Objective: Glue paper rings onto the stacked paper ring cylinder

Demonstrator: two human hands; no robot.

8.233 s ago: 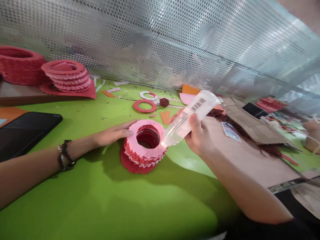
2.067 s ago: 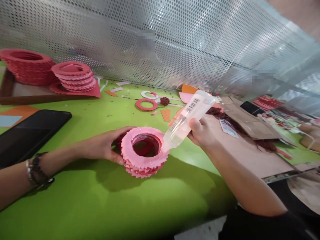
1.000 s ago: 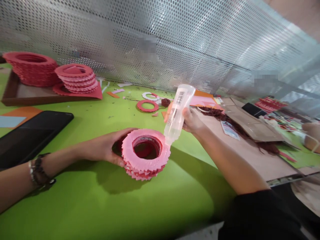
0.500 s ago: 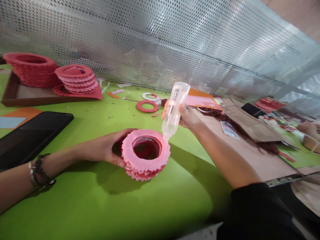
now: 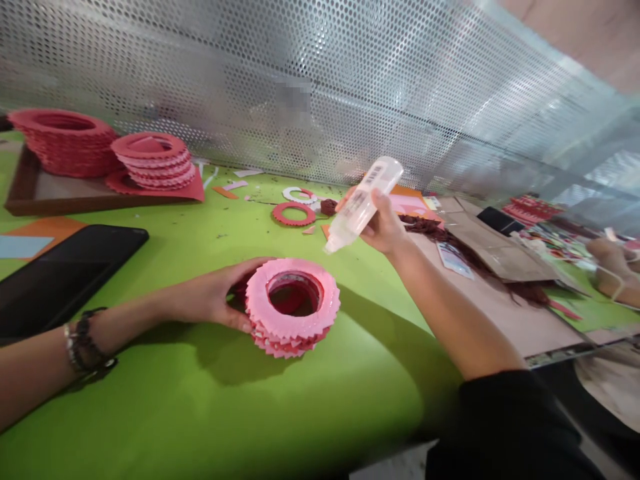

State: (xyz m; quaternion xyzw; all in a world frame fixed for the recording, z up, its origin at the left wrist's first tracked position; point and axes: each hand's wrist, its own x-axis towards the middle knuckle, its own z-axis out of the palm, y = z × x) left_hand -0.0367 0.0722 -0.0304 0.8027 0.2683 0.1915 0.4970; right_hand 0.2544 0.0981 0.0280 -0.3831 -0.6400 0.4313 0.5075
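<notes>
A stack of pink and red zigzag-edged paper rings [image 5: 293, 307] rests on the green table [image 5: 200, 400]. My left hand [image 5: 220, 297] grips its left side, fingers curled around the edge. My right hand [image 5: 385, 227] is closed on a clear glue bottle [image 5: 363, 203], tilted with its nozzle pointing down-left, lifted above and to the right of the stack, not touching it.
A black phone [image 5: 60, 273] lies at the left. A brown tray [image 5: 75, 193] at the back left carries two ring stacks [image 5: 153, 160]. Loose paper rings [image 5: 294, 213] and scraps lie behind. Brown paper [image 5: 500, 300] covers the right. A perforated metal screen [image 5: 350, 87] backs the table. Another person's hand [image 5: 613, 267] shows far right.
My right hand has lifted the glue bottle up and away from the top ring and tilted it flatter. My left hand still holds the stack in place.
</notes>
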